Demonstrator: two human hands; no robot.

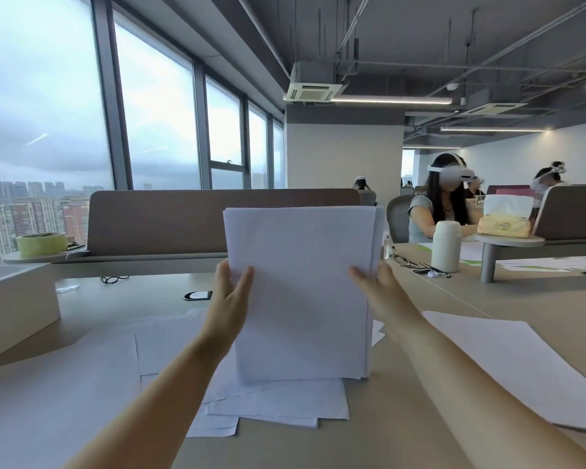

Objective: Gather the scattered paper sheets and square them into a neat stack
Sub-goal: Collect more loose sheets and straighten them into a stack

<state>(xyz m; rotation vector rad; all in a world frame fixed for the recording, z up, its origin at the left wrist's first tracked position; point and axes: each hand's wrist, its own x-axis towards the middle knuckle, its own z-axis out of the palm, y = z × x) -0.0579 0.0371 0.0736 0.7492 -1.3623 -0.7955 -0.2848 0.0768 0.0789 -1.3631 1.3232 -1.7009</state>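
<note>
One upright rectangular paper stack (301,258), left hand (230,294), right hand (381,292) gripping

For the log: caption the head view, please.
Left hand and right hand hold paper stack upright over loose sheets on desk.

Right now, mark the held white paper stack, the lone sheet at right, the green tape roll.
Upright white paper stack (301,292), head view, front sheet's middle.
Lone white paper sheet (515,363), head view, centre.
Pale green tape roll (41,247), head view, outer wall.
</note>
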